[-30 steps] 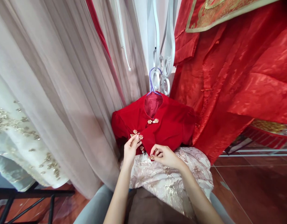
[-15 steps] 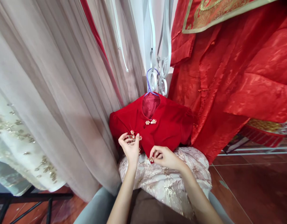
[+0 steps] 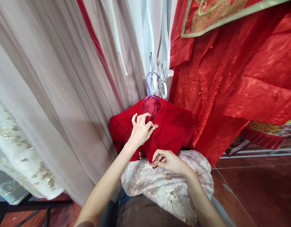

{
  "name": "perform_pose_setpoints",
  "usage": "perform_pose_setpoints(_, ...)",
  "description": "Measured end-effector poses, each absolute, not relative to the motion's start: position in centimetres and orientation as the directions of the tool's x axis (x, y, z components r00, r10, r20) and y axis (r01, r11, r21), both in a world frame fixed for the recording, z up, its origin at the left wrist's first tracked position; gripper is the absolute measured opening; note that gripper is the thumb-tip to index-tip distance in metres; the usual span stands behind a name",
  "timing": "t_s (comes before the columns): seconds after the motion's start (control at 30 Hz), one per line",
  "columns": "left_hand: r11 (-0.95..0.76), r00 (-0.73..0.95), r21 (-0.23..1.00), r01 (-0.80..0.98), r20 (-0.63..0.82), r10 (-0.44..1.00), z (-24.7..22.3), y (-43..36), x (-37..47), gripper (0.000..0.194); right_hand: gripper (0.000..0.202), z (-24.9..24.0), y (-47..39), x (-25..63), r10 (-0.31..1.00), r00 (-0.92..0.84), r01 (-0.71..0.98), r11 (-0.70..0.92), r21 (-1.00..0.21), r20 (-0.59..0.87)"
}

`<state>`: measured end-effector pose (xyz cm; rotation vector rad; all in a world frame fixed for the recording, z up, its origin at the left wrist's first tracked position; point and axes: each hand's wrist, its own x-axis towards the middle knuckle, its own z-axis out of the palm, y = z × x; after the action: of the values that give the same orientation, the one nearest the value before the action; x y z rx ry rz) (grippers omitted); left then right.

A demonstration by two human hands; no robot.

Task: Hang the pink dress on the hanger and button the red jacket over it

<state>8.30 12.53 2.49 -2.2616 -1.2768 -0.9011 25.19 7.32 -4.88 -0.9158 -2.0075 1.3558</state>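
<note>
A dark red velvet jacket [image 3: 170, 126] hangs on a purple hanger [image 3: 148, 82] over pale, gold-patterned fabric [image 3: 174, 186]. My left hand [image 3: 141, 128] is at the jacket's front just under the collar, its thumb and a finger against the jewelled collar clasp [image 3: 156, 126], the other fingers bent and raised. My right hand [image 3: 166, 160] pinches a jewelled clasp [image 3: 153, 165] at the jacket's lower front corner. Another clasp piece [image 3: 140, 154] shows on the left front edge, below my left wrist.
Pale sheer curtain-like fabric [image 3: 65, 88] hangs at the left, beside a white gown with gold beading [image 3: 41, 171]. Bright red satin garments [image 3: 218, 85] hang at the right. White scrolled metalwork [image 3: 164, 63] stands behind the hanger.
My left hand has left the clasp pieces on the jacket's left front and moved up to the collar clasp. My right hand stays at the lower corner. The view has shifted slightly.
</note>
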Motion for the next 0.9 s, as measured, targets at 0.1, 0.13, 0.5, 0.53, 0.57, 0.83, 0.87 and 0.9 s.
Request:
perform_pose_setpoints(0.1, -0.621, 0.442, 0.051, 0.782, 0.657, 0.611, 2.8, 12.9, 8.0, 0.012, 0.007, -4.8, 7.4, 25.4, 0.79, -0.61, 0.221, 0.236, -0.946, 0.055)
perform_pose_setpoints(0.13, -0.651, 0.452, 0.1, 0.752, 0.641, 0.62, 2.9, 13.1, 7.8, 0.014, 0.007, -4.7, 7.4, 25.5, 0.795, -0.605, 0.223, 0.232, -0.947, 0.052)
perform_pose_setpoints(0.5, -0.714, 0.445, 0.267, 0.647, 0.629, 0.638, 3.4, 13.7, 6.4, 0.016, 0.025, -2.2, 8.4, 26.3, 0.888, -0.383, 0.045, 0.292, -0.955, 0.254)
perform_pose_setpoints(0.53, -0.711, 0.425, 0.243, 0.66, 0.66, 0.619, 3.2, 13.7, 6.2, 0.015, 0.028, -1.6, 8.9, 25.6, 0.899, -0.309, -0.032, 0.315, -0.948, 0.31)
perform_pose_setpoints(0.57, -0.695, 0.397, 0.22, 0.685, 0.687, 0.609, 3.0, 13.6, 6.0, 0.015, 0.032, -0.8, 9.3, 24.7, 0.903, -0.234, -0.109, 0.343, -0.933, 0.359)
perform_pose_setpoints(0.83, -0.186, -0.131, 0.263, 0.947, 0.841, 0.524, 0.2, 13.1, 6.0, 0.049, 0.083, -0.1, 10.9, 17.3, 0.928, -0.04, 0.121, 0.374, -0.92, 0.372)
perform_pose_setpoints(0.87, -0.155, -0.196, 0.297, 0.942, 0.864, 0.463, -0.3, 12.9, 6.0, 0.051, 0.087, -0.8, 11.0, 17.7, 0.938, 0.002, 0.174, 0.342, -0.923, 0.347)
perform_pose_setpoints(0.9, -0.142, -0.254, 0.333, 0.932, 0.881, 0.398, -0.8, 12.7, 5.9, 0.054, 0.089, -1.5, 11.1, 18.4, 0.942, 0.04, 0.216, 0.317, -0.924, 0.332)
